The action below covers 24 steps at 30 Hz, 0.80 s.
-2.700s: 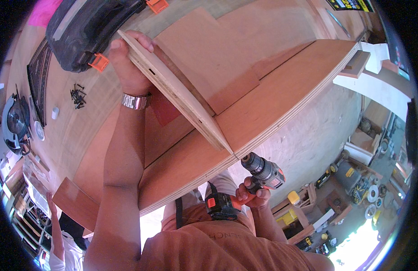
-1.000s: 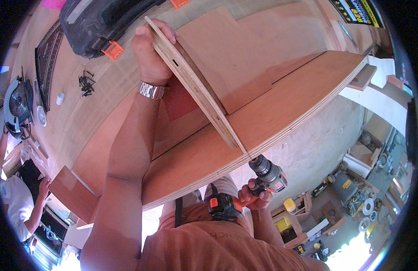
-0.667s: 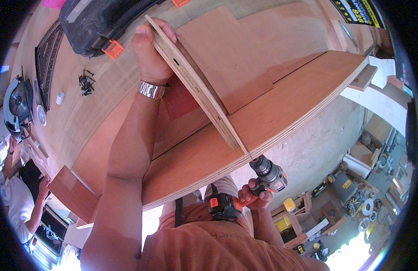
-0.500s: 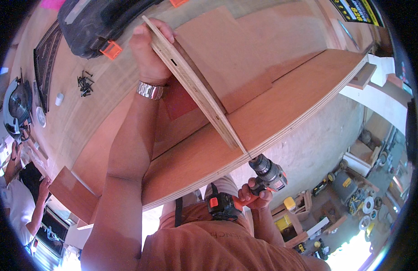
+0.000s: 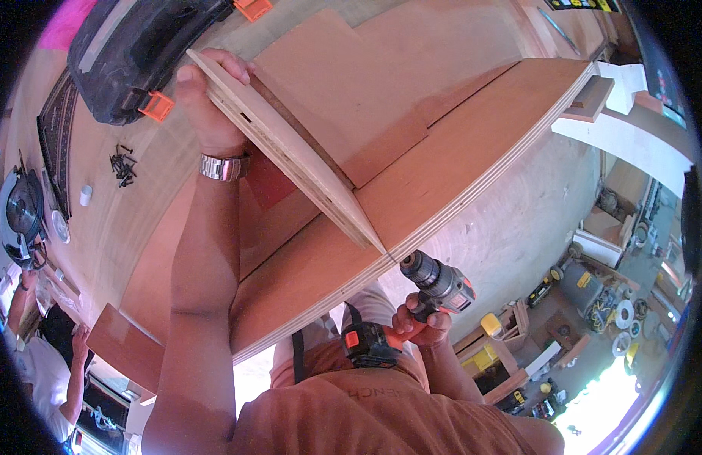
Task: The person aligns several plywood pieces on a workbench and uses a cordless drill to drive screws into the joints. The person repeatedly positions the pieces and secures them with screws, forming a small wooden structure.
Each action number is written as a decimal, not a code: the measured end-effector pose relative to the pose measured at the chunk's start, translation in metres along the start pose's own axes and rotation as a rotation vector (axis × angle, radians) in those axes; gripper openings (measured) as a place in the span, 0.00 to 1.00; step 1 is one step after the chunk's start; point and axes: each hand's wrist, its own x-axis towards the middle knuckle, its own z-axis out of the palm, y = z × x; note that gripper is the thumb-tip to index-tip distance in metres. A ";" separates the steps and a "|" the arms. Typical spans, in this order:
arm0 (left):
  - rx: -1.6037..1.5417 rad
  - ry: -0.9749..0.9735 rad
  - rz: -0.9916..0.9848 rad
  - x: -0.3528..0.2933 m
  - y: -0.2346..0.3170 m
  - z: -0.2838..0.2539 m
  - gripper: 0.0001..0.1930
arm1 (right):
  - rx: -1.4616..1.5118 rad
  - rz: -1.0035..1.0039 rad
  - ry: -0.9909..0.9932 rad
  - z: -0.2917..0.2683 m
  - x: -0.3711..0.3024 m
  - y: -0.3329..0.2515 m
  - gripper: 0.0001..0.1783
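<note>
My left hand (image 5: 214,106) is wrapped round the far end of an upright plywood panel (image 5: 290,163), with a metal-band watch (image 5: 225,167) on that wrist. The panel stands across a long reddish-brown plywood board (image 5: 449,171), its near end at the board's layered front edge. In my right hand (image 5: 423,322) is a cordless drill (image 5: 446,290), gripped by its handle, its battery toward my body. The drill's chuck is close to the front edge where the panel meets it. Whether the bit enters the wood I cannot tell.
A black tool case (image 5: 131,64) with orange latches and a pile of dark screws (image 5: 123,167) lie on the worktable. At far left are a circular saw (image 5: 23,208) and another person (image 5: 47,364). Tools and wooden boxes (image 5: 491,364) crowd the floor at right.
The whole view has turned slightly, so the board and panel appear further left. Both hands keep their grips, and the drill stays by the same joint at the front edge.
</note>
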 end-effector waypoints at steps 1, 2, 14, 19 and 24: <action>0.003 -0.005 -0.005 0.000 0.001 0.000 0.35 | 0.007 0.010 -0.012 -0.001 0.001 0.000 0.29; 0.006 -0.010 -0.010 0.000 0.001 0.000 0.35 | -0.005 0.004 -0.002 -0.002 0.001 0.000 0.29; -0.021 0.032 -0.026 0.000 -0.003 -0.003 0.35 | 0.029 0.061 -0.053 -0.009 0.000 0.000 0.30; -0.069 0.019 -0.047 0.000 -0.006 -0.004 0.35 | 0.038 0.045 -0.047 -0.010 -0.001 0.001 0.30; -0.006 0.018 0.000 -0.001 -0.004 -0.001 0.35 | 0.034 0.041 -0.064 -0.012 0.000 0.001 0.30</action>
